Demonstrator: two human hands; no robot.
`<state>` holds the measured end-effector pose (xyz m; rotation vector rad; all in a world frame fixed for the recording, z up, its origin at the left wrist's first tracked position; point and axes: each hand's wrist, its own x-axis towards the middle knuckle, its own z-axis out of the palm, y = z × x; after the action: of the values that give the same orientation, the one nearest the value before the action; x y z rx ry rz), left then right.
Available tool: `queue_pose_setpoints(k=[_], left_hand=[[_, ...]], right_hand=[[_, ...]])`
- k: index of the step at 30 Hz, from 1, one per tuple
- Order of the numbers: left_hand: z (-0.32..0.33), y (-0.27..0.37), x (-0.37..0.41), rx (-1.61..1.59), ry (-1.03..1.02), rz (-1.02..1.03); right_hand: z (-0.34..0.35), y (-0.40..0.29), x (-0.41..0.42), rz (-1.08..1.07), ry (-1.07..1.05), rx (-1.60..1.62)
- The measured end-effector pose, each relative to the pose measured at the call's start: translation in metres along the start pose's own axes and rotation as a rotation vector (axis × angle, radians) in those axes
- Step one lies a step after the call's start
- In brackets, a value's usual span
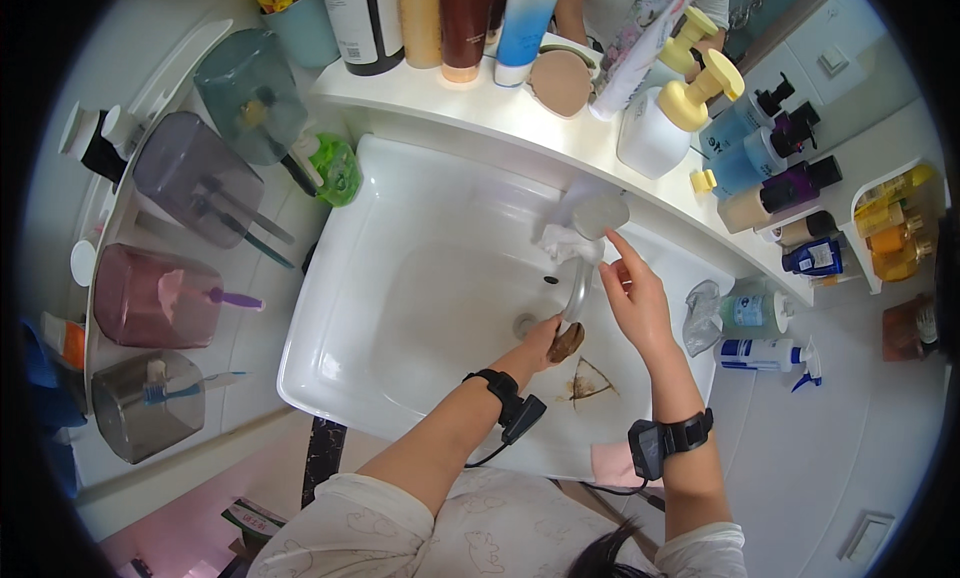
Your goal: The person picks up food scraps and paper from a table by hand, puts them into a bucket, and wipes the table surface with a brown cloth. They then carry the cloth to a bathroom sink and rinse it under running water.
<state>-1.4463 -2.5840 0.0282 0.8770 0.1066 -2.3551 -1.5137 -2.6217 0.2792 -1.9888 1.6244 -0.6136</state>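
Note:
In the head view my left hand (541, 344) is low in the white washbasin (427, 278), under the end of the curved metal faucet (581, 289). Its fingers are around a brown oblong object (566, 343) whose kind I cannot make out; part of it is hidden. My right hand (636, 296) holds nothing, its index finger stretched out to the edge of the round pale faucet handle (600, 216). Whether the fingertip presses on the handle is unclear. A crumpled white cloth or tissue (570, 244) is bunched at the faucet's base.
A brown-edged triangular mark (589, 383) shows on the basin's right side. Behind stands a white shelf (465, 101) with bottles, tubes and a yellow-topped pump bottle (660, 127). Tumblers with toothbrushes (157, 296) hang at left. A spray bottle (761, 354) lies to the right.

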Motion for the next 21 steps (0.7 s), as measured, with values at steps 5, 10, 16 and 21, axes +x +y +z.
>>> queue_pose_setpoints(k=[5, 10, 16, 21], left_hand=[[0.000, -0.007, -0.002, 0.210, 0.112, -0.032], [0.004, 0.001, -0.053, 0.377, 0.266, 0.020], [-0.009, 0.019, -0.093, 0.753, 0.307, 0.217], [0.006, 0.008, -0.104, 1.254, 0.279, 0.564]], right_hand=[[0.004, -0.006, 0.010, 0.063, -0.051, -0.175], [0.017, -0.007, 0.007, 0.034, -0.083, -0.456], [0.046, 0.036, -0.028, 0.106, 0.109, 0.262], [0.086, 0.107, -0.093, 0.726, -0.109, 0.812]])
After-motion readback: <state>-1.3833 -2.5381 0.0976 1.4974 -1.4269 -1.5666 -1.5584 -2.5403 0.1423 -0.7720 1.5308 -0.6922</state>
